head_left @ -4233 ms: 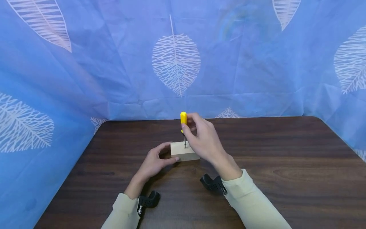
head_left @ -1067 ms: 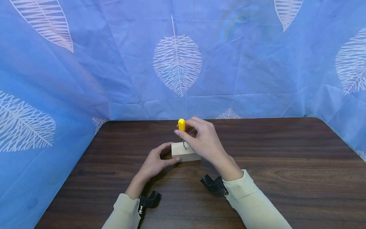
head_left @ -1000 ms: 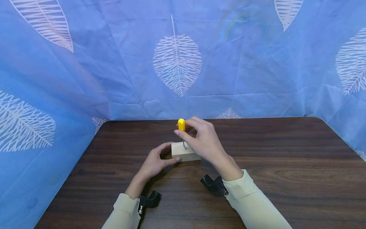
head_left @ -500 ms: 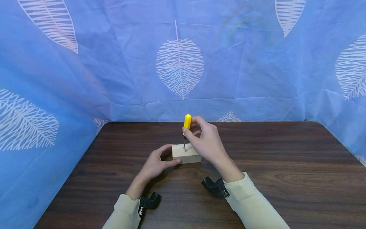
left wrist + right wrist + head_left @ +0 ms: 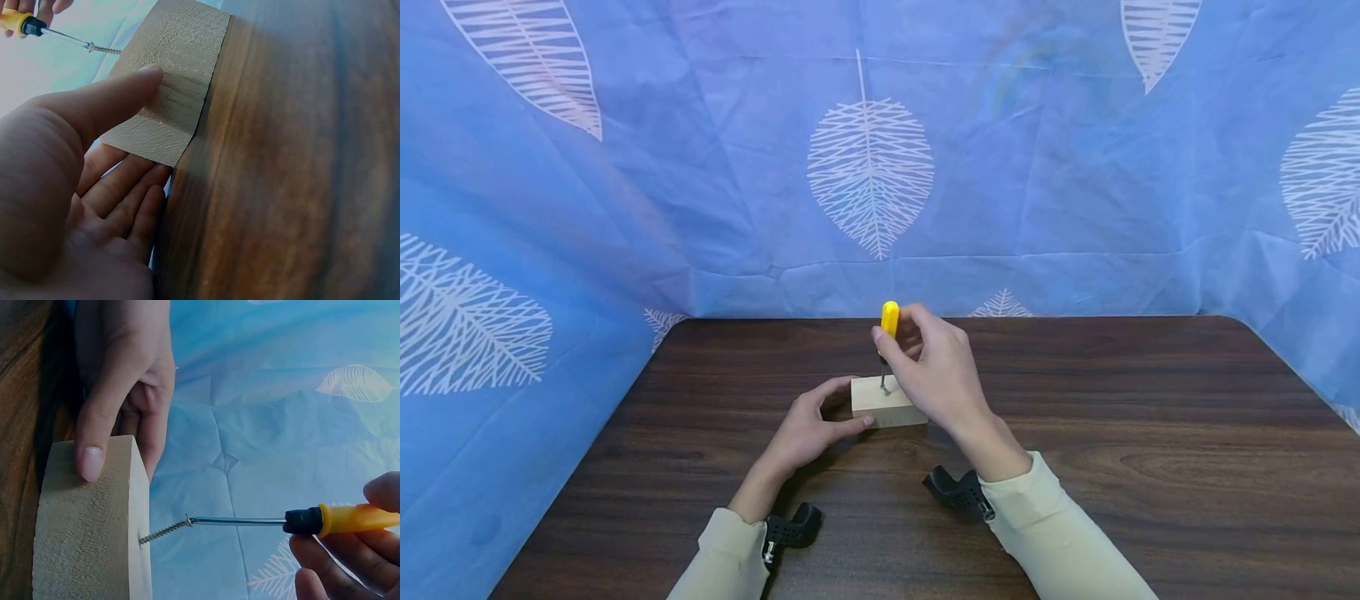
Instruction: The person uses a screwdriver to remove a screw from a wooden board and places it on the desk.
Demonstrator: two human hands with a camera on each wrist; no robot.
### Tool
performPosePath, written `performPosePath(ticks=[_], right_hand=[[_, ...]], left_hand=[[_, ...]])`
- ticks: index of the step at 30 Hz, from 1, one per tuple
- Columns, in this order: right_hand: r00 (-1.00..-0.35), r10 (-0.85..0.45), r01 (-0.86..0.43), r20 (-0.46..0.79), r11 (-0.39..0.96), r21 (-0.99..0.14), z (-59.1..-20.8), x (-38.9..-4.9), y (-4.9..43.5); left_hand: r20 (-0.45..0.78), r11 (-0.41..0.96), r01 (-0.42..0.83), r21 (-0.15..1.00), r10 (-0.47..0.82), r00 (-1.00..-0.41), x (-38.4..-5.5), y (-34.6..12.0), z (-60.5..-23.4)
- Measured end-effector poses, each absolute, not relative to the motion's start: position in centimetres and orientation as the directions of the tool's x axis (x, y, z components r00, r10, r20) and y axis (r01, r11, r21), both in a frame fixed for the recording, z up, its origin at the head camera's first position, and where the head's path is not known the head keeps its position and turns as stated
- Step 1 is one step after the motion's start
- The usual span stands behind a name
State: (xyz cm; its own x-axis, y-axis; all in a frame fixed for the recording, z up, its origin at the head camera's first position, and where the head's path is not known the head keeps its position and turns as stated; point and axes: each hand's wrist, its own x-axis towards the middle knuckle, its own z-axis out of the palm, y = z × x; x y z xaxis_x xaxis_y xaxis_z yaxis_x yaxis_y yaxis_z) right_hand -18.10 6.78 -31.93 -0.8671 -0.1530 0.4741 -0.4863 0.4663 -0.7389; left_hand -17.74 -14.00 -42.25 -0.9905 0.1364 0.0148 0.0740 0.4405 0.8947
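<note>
A pale wooden block lies on the table, its left end held between the thumb and fingers of my left hand. My right hand grips the yellow handle of a screwdriver above the block. In the right wrist view the metal shaft reaches the head of a threaded screw. The screw's point is in the block's top face, and most of its thread shows. It leans at an angle to the screwdriver shaft. The left wrist view shows the thumb pressed flat on the block's near side.
The dark wood-grain table spreads around the block. Behind it and to the left hangs a blue cloth with white leaf prints. Black wrist mounts stick out from both cream sleeves over the table.
The screwdriver handle, lower and more upright a second ago, is now higher and leans right. The screw stood straighter 4.2 seconds ago. My left hand keeps its hold on the block.
</note>
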Motion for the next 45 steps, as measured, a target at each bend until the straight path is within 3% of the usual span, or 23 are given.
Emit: performPosePath(ticks=[5, 10, 13, 20, 25, 31, 39, 45], right_hand=[[-0.850, -0.218, -0.517, 0.480, 0.526, -0.676, -31.7, -18.1, 7.0], [-0.881, -0.281, -0.471, 0.380, 0.452, -0.758, -31.5, -18.7, 8.1], [-0.903, -0.256, -0.424, 0.345, 0.403, -0.811, -31.5, -18.9, 8.8], [-0.903, -0.140, -0.429, 0.407, 0.371, -0.824, -30.4, -18.6, 11.6], [-0.951, -0.112, -0.305, 0.288, 0.484, -0.820, -31.0, -18.1, 16.2], [-0.990, -0.114, -0.140, 0.086, 0.652, -0.745, -34.5, -17.8, 22.8], [-0.986, -0.014, 0.121, -0.169, 0.641, -0.758, -38.7, -16.7, 30.2], [-0.979, 0.020, 0.159, -0.202, 0.697, -0.700, -39.0, -16.3, 31.4]], left_hand=[[0.015, 0.442, 0.074, 0.894, 0.135, -0.991, -17.8, -13.8, -41.9], [0.005, 0.462, 0.066, 0.884, 0.130, -0.991, -17.8, -13.8, -41.8], [-0.005, 0.469, 0.056, 0.882, 0.128, -0.992, -17.8, -13.8, -41.9], [0.002, 0.450, 0.064, 0.891, 0.136, -0.991, -17.6, -13.5, -42.7], [0.000, 0.445, 0.062, 0.894, 0.139, -0.990, -17.6, -13.4, -42.6], [-0.009, 0.452, 0.057, 0.890, 0.143, -0.990, -17.5, -13.7, -42.5], [-0.015, 0.455, 0.047, 0.889, 0.131, -0.991, -17.5, -14.0, -42.4], [-0.004, 0.444, 0.058, 0.894, 0.138, -0.990, -17.6, -14.1, -41.9]])
